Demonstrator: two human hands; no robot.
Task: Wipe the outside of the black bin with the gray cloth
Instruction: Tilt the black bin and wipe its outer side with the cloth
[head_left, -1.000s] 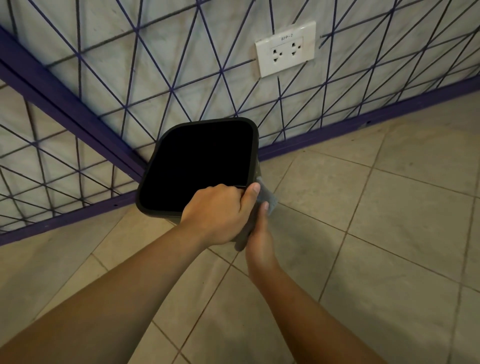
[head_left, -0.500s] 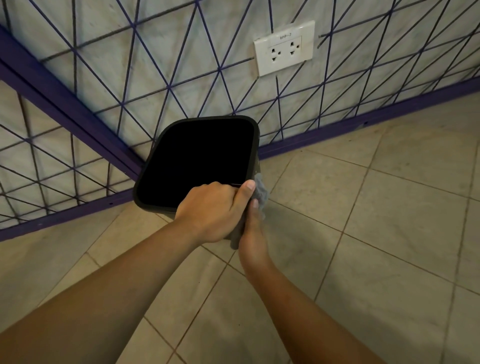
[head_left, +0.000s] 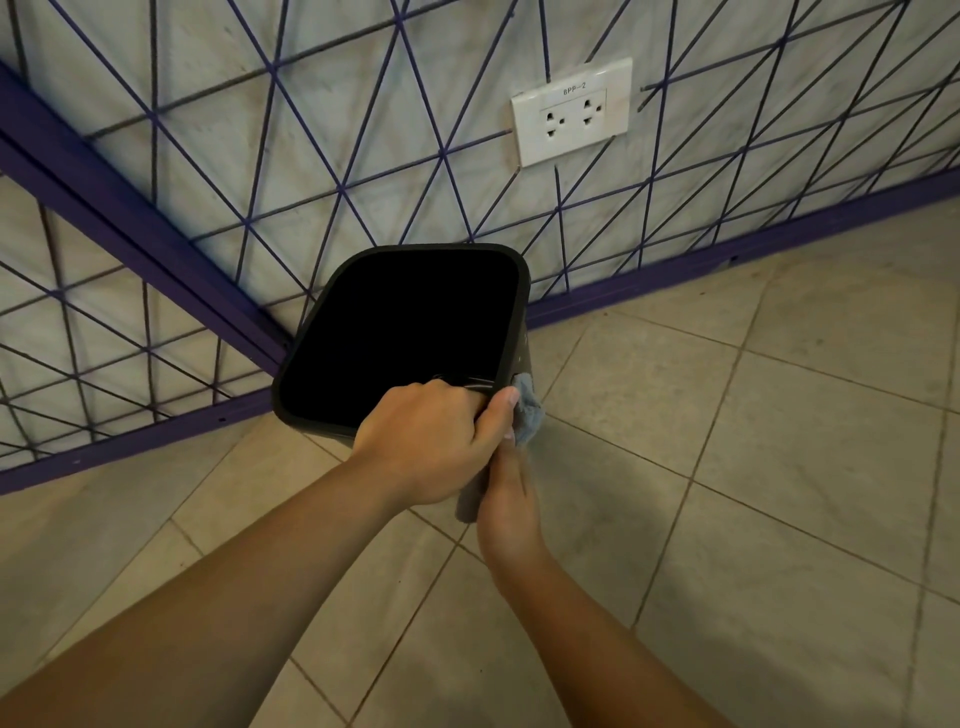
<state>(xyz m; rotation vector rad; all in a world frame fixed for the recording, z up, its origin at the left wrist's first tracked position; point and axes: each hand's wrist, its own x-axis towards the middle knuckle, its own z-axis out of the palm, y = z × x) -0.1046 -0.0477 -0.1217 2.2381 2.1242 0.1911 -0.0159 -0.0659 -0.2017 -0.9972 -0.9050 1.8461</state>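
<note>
The black bin (head_left: 332, 312) stands in a wall corner on the tiled floor, its square mouth facing up at me. My left hand (head_left: 426, 441) grips the bin's near rim, fingers curled over the edge. My right hand (head_left: 506, 499) sits below it, partly hidden, pressing the gray cloth (head_left: 527, 413) against the bin's outer right-front side. A fold of the cloth sticks out beside my left thumb. The bin's lower walls are hidden by my hands.
Two walls with a purple triangular line pattern meet behind the bin, with a purple skirting (head_left: 675, 278) along the floor. A white double socket (head_left: 571, 111) sits on the right wall. Beige floor tiles (head_left: 753, 467) spread to the right and front.
My right hand and the cloth have slid upward along the bin's side toward the rim. The left hand keeps its grip on the rim.
</note>
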